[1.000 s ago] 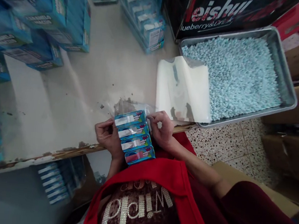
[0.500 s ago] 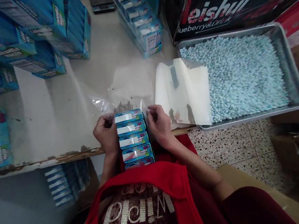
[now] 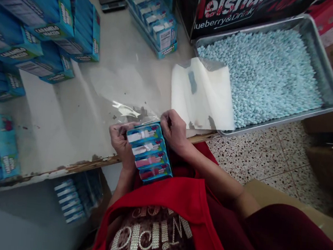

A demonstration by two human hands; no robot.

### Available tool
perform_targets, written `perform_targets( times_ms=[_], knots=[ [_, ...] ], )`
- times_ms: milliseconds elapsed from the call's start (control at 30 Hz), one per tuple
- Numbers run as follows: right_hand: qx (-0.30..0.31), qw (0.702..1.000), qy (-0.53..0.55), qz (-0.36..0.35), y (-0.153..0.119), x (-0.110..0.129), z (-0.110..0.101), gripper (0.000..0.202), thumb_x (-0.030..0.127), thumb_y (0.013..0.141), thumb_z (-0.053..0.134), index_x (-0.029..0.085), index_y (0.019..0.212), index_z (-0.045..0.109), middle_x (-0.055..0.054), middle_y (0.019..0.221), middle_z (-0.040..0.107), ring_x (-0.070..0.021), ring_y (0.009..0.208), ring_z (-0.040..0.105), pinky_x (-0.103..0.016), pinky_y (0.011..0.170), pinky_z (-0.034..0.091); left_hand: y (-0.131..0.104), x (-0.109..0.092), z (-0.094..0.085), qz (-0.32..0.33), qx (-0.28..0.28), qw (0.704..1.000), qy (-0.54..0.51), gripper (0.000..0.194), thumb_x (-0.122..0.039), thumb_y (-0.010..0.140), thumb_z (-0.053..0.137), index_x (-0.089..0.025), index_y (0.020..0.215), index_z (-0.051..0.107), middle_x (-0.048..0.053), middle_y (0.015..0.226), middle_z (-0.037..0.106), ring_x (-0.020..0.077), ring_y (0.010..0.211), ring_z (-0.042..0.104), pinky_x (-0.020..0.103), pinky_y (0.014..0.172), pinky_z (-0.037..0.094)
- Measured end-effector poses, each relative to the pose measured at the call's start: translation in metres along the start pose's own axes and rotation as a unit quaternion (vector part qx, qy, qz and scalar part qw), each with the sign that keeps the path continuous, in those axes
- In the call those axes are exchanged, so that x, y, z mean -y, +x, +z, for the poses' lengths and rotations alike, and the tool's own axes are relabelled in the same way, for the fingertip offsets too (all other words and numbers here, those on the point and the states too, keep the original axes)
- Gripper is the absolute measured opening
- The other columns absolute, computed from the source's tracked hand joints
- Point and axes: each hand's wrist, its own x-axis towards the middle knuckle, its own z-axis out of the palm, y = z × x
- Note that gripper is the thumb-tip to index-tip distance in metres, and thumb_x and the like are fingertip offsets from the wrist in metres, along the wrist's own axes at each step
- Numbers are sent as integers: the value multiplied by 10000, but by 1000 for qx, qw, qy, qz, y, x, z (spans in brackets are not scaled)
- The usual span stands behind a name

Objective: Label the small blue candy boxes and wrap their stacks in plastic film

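Observation:
A blue tray of small candy boxes rests against the apron at the table's front edge, its upper end toward the table. Clear plastic film stretches across that upper end. My left hand is at the tray's left upper corner, its fingers pinched on the film. At the right upper corner my right hand is closed with curled fingers, gripping the film's other side. The fingertips are partly hidden, and how far the film covers the boxes I cannot tell.
Stacked blue candy trays stand on the left. Another tray of boxes sits at the back. Clear plastic bags on white sheets overlap a metal tray of pale blue candies. Behind is a black carton.
My hands have pulled the film in over the tray's upper end, and my right hand has closed more. The tray has tilted, so fewer boxes show. The view has shifted slightly.

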Motion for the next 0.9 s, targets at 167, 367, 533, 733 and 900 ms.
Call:
perform_targets(
  times_ms=[167,367,533,733,900],
  knots=[
    [-54,996,68,-20,-22,6,-15,169,313,1031,597,244,878,581,-8,878,721,-125,715,592,-298,715,522,-32,-8,-5,-4,-20,999,-46,259,-369,962,739,-244,959,511,-6,903,739,152,807,714,286,778,571],
    [-39,992,114,33,-18,-11,-12,196,313,981,653,248,824,554,-5,826,735,-146,746,671,-312,728,559,-10,13,-15,-1,0,1000,23,264,-410,926,742,-241,981,546,3,942,767,156,809,756,282,764,587],
    [-36,998,-50,-4,-13,-25,-3,167,182,941,601,240,1096,625,16,845,723,-129,685,616,-286,682,491,21,37,-18,29,57,985,162,248,-328,836,805,-220,966,623,3,874,762,162,817,758,286,811,601],
    [64,958,-258,-106,-19,-30,-15,112,200,1026,640,256,1075,724,-30,902,710,-171,790,589,-323,673,406,11,32,-19,28,40,971,232,555,-207,746,825,-271,1273,663,43,1153,724,156,783,677,319,773,567],
    [27,944,-290,-153,-18,-26,-23,181,227,1038,672,256,867,723,-66,1009,674,-217,877,528,-365,711,400,27,39,-29,149,57,931,328,102,-270,802,810,-240,894,779,108,1130,727,281,1025,612,461,1019,498]
  ],
)
